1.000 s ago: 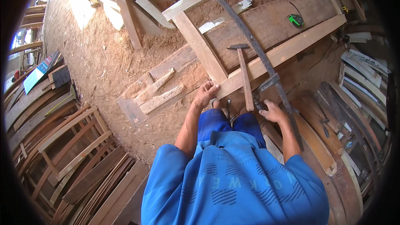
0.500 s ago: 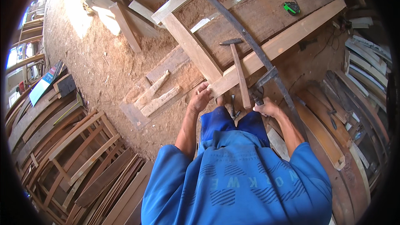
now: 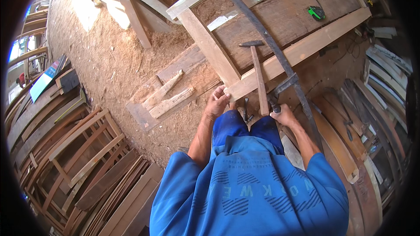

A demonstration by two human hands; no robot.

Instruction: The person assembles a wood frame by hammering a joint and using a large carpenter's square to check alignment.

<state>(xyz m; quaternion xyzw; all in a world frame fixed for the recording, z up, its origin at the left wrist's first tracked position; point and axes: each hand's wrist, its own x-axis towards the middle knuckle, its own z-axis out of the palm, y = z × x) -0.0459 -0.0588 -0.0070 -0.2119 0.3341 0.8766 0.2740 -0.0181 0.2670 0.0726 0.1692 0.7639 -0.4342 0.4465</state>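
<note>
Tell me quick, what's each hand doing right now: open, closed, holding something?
Left hand: closed, holding the wooden frame at its near corner.
Right hand: closed, gripping the dark handle of the metal clamp.

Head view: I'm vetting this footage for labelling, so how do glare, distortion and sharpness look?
Head view: sunlight washes out a ground patch at upper left; head view: the clamp bar looks bowed, likely by the fisheye lens; head view: left hand, right hand and hammer look reasonably sharp.
</note>
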